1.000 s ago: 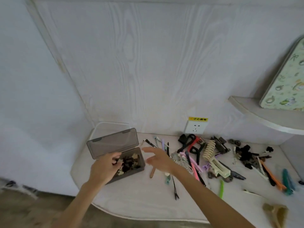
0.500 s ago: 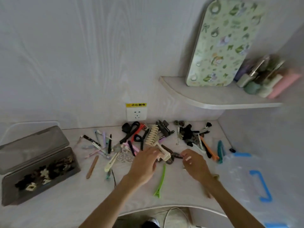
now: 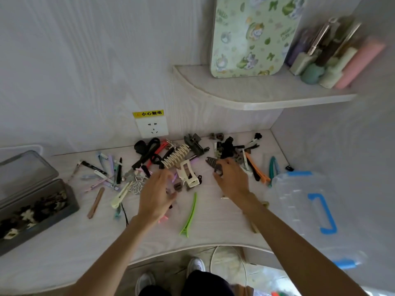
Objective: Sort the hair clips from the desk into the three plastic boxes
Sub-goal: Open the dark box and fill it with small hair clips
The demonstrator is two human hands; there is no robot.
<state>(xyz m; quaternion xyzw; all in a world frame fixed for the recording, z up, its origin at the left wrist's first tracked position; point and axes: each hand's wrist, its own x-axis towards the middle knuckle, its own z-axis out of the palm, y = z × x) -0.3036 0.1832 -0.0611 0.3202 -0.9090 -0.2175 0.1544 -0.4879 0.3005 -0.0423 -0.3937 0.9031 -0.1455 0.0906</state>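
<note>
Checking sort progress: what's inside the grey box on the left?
The grey box, lid hinged open, holds a heap of small dark clips with a few pale ones. Clips lower in the heap are covered; no count possible.

A pale wood-grain desk [image 3: 213, 227] carries a scatter of hair clips [image 3: 181, 161] along its back edge, a grey box [image 3: 32, 210] at the left edge, a clear box [image 3: 299, 201] at the right, and a green clip [image 3: 189, 216] near the front edge.

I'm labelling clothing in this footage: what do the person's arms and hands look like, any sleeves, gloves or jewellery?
Both forearms are bare as far as the frame shows, with no sleeves. The left hand and right hand wear no gloves; no rings, watch or bracelets are visible.
</note>
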